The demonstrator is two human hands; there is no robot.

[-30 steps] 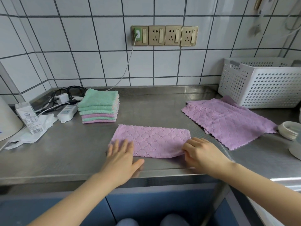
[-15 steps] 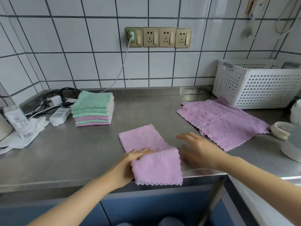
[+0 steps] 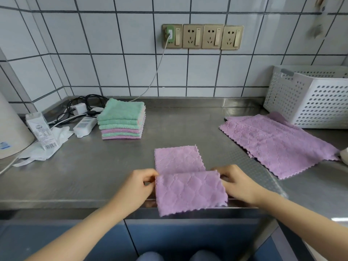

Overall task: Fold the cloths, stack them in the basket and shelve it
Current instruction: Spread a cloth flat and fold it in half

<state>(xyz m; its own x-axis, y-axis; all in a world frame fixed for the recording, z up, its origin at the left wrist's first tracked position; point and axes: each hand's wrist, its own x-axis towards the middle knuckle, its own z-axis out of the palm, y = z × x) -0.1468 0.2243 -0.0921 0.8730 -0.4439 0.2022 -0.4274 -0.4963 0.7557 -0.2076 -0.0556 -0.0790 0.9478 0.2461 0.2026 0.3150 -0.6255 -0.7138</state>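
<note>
At six o'clock on the surface (image 3: 94, 176), both hands are pinching the purple cloth (image 3: 186, 181), left hand (image 3: 138, 183) and right hand (image 3: 238, 182) gripping opposite side edges, likely squaring its fold.

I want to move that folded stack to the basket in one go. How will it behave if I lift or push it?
The folded stack looks soft, so it will probably sag if lifted by one edge. Its layers sit loose, so a push may shear them. It likely weighs little; the purple cloth drapes limply between the hands.
</note>
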